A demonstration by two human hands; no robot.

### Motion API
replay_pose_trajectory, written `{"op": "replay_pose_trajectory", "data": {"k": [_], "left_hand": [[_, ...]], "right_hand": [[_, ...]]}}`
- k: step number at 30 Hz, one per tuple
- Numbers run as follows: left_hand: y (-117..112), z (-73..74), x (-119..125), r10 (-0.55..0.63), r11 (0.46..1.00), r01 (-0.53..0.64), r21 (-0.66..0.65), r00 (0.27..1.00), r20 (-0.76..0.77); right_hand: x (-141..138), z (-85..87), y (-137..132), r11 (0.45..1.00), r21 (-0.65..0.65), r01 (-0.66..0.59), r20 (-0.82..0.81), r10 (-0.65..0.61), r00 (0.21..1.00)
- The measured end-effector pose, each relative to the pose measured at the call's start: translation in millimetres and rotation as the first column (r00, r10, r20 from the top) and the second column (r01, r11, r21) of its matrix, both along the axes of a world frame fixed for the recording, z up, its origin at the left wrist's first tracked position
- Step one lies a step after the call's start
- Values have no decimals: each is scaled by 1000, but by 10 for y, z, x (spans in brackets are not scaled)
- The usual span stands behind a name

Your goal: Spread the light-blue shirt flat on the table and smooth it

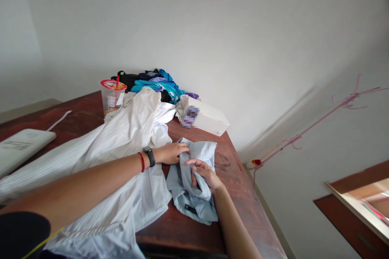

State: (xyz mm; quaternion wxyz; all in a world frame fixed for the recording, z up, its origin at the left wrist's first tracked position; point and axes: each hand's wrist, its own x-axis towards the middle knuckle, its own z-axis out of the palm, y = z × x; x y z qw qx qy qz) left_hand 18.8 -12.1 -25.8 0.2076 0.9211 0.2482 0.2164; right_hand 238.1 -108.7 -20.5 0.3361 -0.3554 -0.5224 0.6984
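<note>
A light blue-grey shirt [205, 151] lies bunched and partly folded on the dark red-brown wooden table [243, 202]. It has a small dark label near its lower end. My left hand [174, 153], with a black band and a red cord at the wrist, grips the upper left part of the folded fabric. Closed on the middle of the same shirt is my right hand [206, 174], with some fingertips tucked behind a fold. Left of them, under my left forearm, a white striped garment [121, 129] stretches across the table.
Behind are a plastic cup [112, 97] with a red straw, a pile of dark and blue clothes [161, 85] and a white box [209, 117]. A white device [26, 145] with a cable lies left. A pink coat stand [322, 117] leans into view right.
</note>
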Motion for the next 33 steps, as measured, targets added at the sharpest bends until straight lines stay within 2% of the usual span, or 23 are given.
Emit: {"op": "replay_pose_trajectory", "data": {"k": [13,33], "left_hand": [[-37,23,-12,5,999,-1,46,997,-79],[14,-11,8,-39,996,44,77,997,-70]], "right_hand": [[13,-24,-8,1000,-9,-13,12,13,1000],[-9,36,-41,999,-47,-21,38,23,999]]}}
